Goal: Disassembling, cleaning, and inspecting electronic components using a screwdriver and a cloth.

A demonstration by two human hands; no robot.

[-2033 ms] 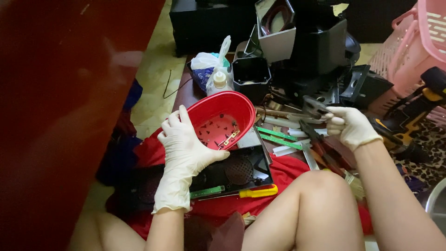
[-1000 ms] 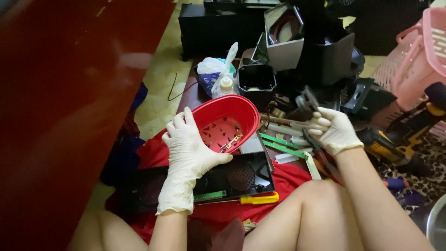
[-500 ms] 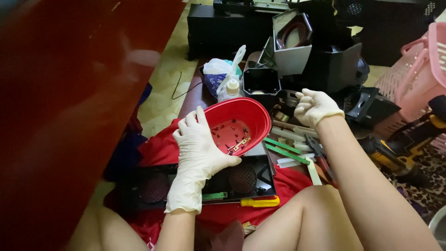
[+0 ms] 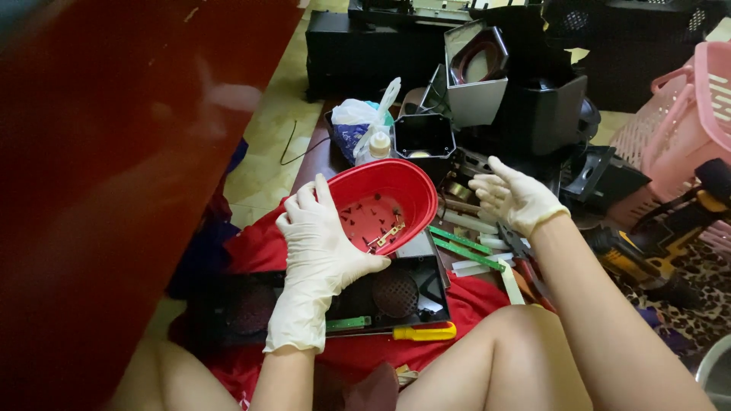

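Both hands wear white gloves. My left hand (image 4: 320,243) grips the near rim of a red oval bowl (image 4: 396,190) and tilts it toward me; small screws and a brass bracket lie inside. My right hand (image 4: 512,196) hovers with fingers spread and nothing in it, over metal parts and green strips (image 4: 461,247) to the right of the bowl. Under the bowl sits a black perforated panel (image 4: 388,293), with a yellow-handled screwdriver (image 4: 422,332) at its near edge.
A dark red cabinet (image 4: 114,152) fills the left side. Black machine housings (image 4: 533,99) stand beyond the bowl, beside a plastic bag with a small white bottle (image 4: 375,141). A pink basket (image 4: 685,114) and a yellow-black power drill (image 4: 647,251) lie to the right. My bare legs rest on red cloth (image 4: 472,304).
My right hand, which held dark pliers at the right, has come up and left toward the parts behind the bowl and is now open and empty. The left hand has tilted the bowl.
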